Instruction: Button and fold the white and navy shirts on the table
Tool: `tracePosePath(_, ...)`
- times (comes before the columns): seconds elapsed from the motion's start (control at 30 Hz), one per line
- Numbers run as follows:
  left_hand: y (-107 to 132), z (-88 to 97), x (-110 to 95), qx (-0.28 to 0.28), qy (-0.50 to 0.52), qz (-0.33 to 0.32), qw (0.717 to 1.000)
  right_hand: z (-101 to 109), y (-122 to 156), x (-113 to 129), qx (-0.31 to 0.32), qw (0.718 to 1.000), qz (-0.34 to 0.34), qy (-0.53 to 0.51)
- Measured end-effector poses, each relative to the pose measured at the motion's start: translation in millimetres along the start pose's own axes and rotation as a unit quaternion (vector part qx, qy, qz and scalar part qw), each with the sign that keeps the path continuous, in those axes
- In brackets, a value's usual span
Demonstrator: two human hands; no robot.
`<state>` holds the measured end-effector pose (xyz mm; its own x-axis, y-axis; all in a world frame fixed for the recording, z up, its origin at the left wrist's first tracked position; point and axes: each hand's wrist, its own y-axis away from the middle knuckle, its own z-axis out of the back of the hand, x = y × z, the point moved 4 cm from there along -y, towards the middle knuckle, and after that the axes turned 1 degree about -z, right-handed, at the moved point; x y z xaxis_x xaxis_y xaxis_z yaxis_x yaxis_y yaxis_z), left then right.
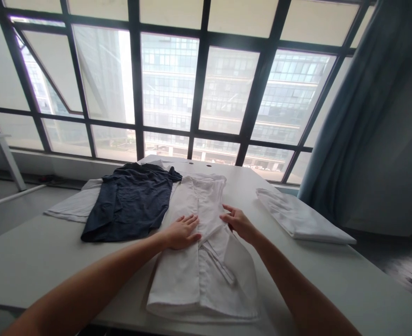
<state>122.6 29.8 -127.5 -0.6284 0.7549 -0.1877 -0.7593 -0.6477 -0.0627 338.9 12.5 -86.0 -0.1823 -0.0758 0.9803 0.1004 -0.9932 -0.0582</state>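
A white button-front shirt (178, 275) lies lengthwise on the white table (335, 275), with one long part folded over its middle. My left hand (181, 232) rests flat on this shirt, fingers spread. My right hand (239, 223) sits at a fold near the shirt's upper middle, fingers curled against the cloth. Whether those fingers pinch the fabric is hidden. To the left, a dark navy shirt (129, 205) lies spread, touching the white shirt's edge and overlapping a pale grey garment (73, 203). Neither hand touches the navy shirt.
A folded white garment (300, 219) lies on the table's right side. Beyond the table's far edge stands a large dark-framed window (167, 84), with a blue-grey curtain (332, 130) at right. A white table frame (4, 156) stands at far left.
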Motion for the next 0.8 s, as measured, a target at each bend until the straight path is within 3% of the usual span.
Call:
tracePosePath(0.1,-1,-0.7,1,-0.01,0.008,-0.004,1.0,-29,-2,-11,0.066,0.997,-0.02,0.017)
tracePosePath(0.17,-1,-0.4,2,-0.021,0.016,-0.006,1.0,-36,-2,-16,0.087,0.996,-0.034,0.009)
tracePosePath(0.3,3,10.0,-8,-0.091,0.027,-0.026,0.995,-32,-2,-16,0.058,0.998,-0.023,-0.019)
tracePosePath(0.47,13,28.0,-50,-0.216,-0.012,-0.17,0.961,-24,-1,-13,0.041,0.999,-0.012,-0.024)
tracePosePath(0.6,15,28.4,-74,-0.237,-0.053,-0.238,0.94,-21,-3,-12,0.021,0.998,0.006,-0.063)
tracePosePath(0.8,8,32.5,-76,-0.241,-0.062,-0.23,0.941,-18,-7,-11,-0.004,0.995,-0.002,-0.099)
